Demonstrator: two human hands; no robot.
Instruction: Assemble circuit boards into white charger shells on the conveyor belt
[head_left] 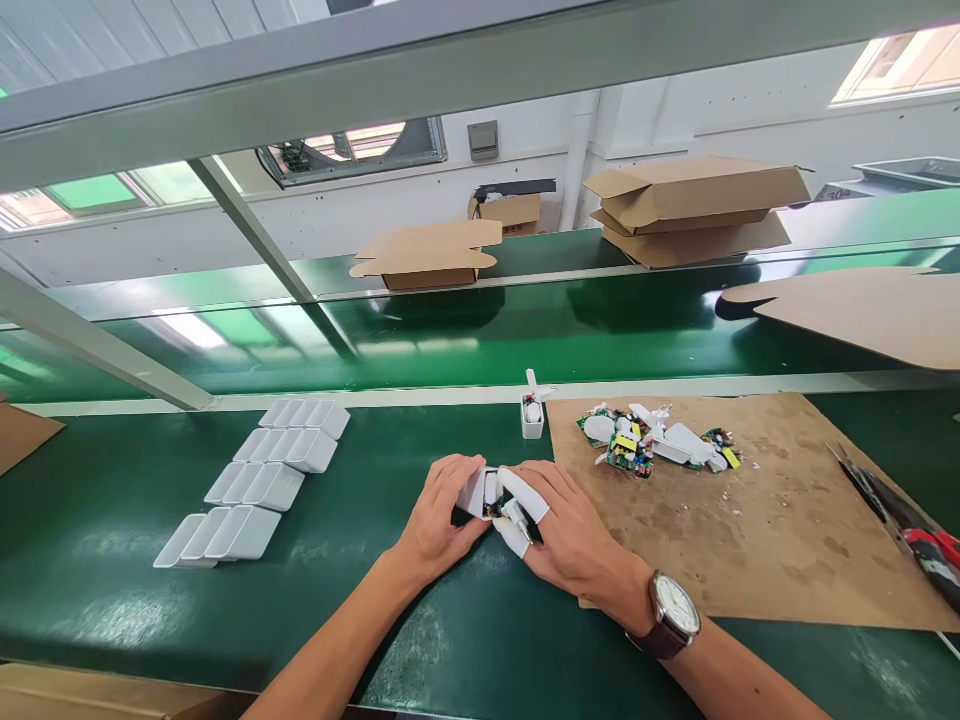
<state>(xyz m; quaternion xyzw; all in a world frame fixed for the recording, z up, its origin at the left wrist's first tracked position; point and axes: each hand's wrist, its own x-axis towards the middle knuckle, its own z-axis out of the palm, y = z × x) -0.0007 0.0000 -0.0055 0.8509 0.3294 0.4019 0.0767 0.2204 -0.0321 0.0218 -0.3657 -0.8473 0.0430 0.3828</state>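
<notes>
Between thumb and fingers, my left hand (437, 515) grips a small white plastic housing (472, 494) over the green table. My right hand (574, 530), with white covers on its thumb and a finger, is closed on a circuit board assembly (493, 492) at the housing's open end. White parts and small components show on the board; how deep it sits inside is hidden by the fingers. Beyond the hands, a white housing (532, 425) stands upright with parts sticking out of its top. A pile of circuit boards (630, 450) with white pieces lies to the right.
Rows of white plastic housings (244, 530) lie at the left. The board pile rests on a stained cardboard sheet (780, 540), with red-and-black handled tools (930, 550) at its right edge. Cardboard boxes (690, 200) sit on the back ledge. A metal post (247, 225) rises behind the table.
</notes>
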